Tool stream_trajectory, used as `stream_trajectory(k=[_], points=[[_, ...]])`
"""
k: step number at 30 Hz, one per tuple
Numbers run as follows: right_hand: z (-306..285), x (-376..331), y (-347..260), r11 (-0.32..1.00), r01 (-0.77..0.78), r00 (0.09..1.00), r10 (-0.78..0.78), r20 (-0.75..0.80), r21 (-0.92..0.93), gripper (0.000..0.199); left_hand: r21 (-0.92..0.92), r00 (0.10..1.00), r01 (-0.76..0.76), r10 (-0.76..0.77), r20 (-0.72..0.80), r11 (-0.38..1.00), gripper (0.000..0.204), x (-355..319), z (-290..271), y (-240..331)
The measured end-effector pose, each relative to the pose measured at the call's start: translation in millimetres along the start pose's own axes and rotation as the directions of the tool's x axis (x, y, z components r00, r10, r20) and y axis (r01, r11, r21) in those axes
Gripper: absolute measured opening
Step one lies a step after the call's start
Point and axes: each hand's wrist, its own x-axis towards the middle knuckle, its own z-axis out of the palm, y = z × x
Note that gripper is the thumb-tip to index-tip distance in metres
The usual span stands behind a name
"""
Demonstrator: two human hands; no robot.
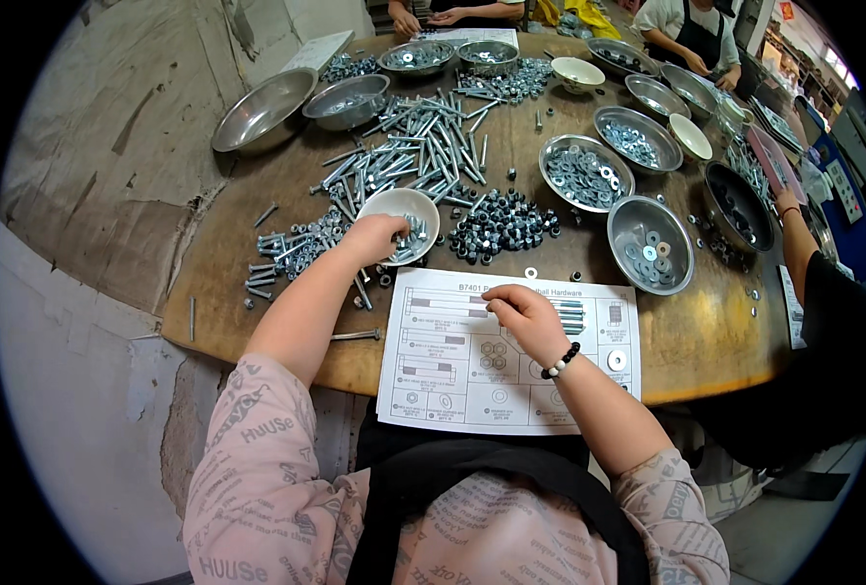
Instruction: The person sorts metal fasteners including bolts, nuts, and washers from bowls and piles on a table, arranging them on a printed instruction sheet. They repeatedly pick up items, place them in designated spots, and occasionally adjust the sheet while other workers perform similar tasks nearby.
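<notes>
Left hand (378,237): in white bowl (433,215); we could not tell its fingers' grip.
Right hand (529,318): above printed sheet (589,411), fingers bent, hold unclear.
Laid-out bolts (571,317): on sheet, loose; we judged brushing could roll them.

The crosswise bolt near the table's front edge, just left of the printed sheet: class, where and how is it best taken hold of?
Probably mid-shank: pinch the bolt between thumb and finger, coming from above. It lies flat and crosswise, so they can close across its slim shank. Its wider head is beside the sheet, and the left forearm passes near the other end.
</notes>
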Motion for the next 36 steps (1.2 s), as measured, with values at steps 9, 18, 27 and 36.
stream_trajectory(k=[9, 18, 27, 36], points=[[15, 21, -2, 0.998, -0.014, 0.999, 0.011, 0.045, 0.066, 0.019, -0.072, 0.993, 0.106, -0.102, 0.063, 0.992, 0.022, -8, -9, 13], [27, 43, -5, 0.998, 0.020, 0.997, -0.015, 0.076, -0.060, 0.020, -0.244, 0.977, 0.163, -0.122, 0.177, 0.956, 0.026, -15, -17, 17], [43, 74, -13, 0.970, 0.136, 0.987, -0.116, 0.108, -0.201, 0.021, -0.316, 0.987, 0.012, 0.039, 0.154, 0.949, 0.031, -21, -27, 12], [60, 87, -11, 0.999, 0.017, 1.000, -0.017, 0.015, -0.041, 0.032, -0.551, 0.990, -0.037, -0.044, -0.134, 0.834, 0.029, -38, -22, 57]])
